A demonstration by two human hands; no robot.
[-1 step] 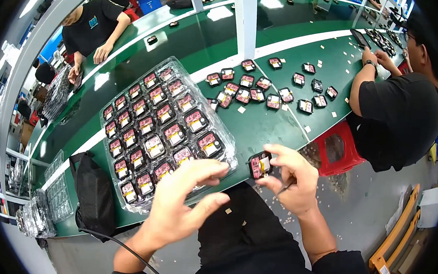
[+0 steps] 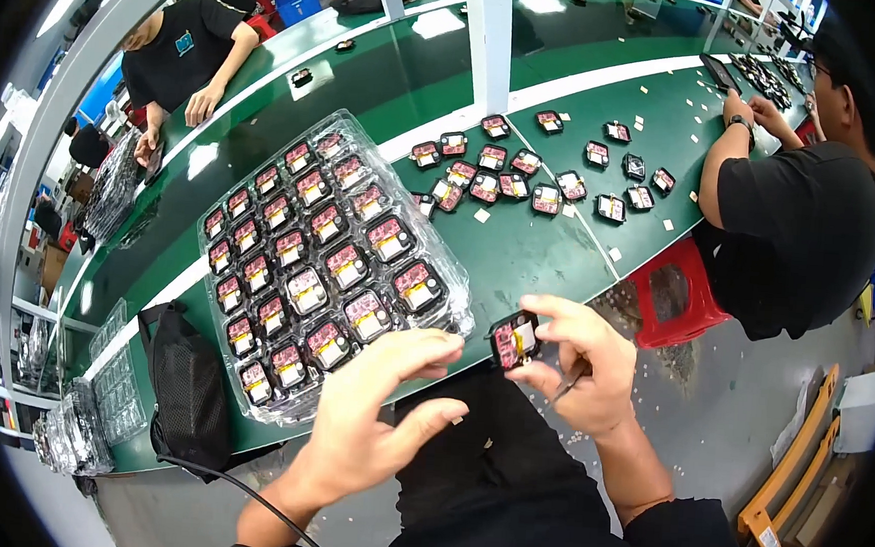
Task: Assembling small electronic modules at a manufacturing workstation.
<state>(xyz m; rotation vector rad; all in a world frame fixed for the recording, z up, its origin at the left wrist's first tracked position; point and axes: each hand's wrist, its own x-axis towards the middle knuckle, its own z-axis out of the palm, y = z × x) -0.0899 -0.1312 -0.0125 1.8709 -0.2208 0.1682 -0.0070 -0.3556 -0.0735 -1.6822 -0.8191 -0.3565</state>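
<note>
My right hand (image 2: 597,369) pinches a small black-cased electronic module (image 2: 514,340) by its edge, between thumb and fingertips. The module shows a red circuit board and a white piece with a yellow strip. A thin dark tool (image 2: 568,384), perhaps tweezers, is tucked in the same hand. My left hand (image 2: 374,410) is empty, with thumb and fingers apart, just left of the module. Beneath and beyond it lies a clear plastic tray (image 2: 428,235), its pockets filled with rows of similar modules. My left fingers hide part of the tray's near corner.
Several loose modules (image 2: 492,157) lie on the green table (image 2: 518,263) beyond my right hand. A black mesh bag (image 2: 188,389) and clear trays (image 2: 115,384) are at left. A co-worker (image 2: 796,225) sits at right by a red stool (image 2: 671,298); another person (image 2: 185,53) works opposite.
My left hand has shifted slightly right and toward me. The module in my right hand has moved a little left and is turned more upright.
</note>
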